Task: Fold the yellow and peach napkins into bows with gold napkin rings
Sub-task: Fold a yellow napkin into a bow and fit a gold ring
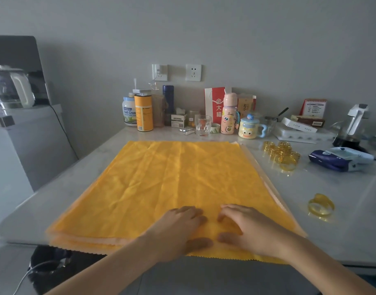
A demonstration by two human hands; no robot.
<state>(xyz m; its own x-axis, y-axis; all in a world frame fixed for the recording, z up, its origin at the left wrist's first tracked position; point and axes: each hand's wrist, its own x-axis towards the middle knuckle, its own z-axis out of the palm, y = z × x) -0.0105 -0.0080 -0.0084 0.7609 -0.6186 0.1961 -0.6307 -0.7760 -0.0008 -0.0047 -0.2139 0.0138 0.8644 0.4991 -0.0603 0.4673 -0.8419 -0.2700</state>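
Observation:
A yellow napkin (172, 179) lies spread flat on top of a stack on the table, its near edge hanging over the table's front. Peach napkin edges (265, 173) show beneath it along the right side and at the front left corner. My left hand (178, 228) and my right hand (244, 226) rest side by side on the yellow napkin near its front edge, fingers relaxed and spread on the cloth. A pile of several gold napkin rings (281, 155) sits to the right of the stack. One single gold ring (321, 206) lies nearer, at the right.
Along the wall stand jars, a blue flask, a glass (203, 125), a pink bottle (229, 113), a cartoon mug (247, 126) and boxes. A tissue pack (340, 159) and a kettle (351, 126) sit at the far right. A glass kettle (10, 88) stands left.

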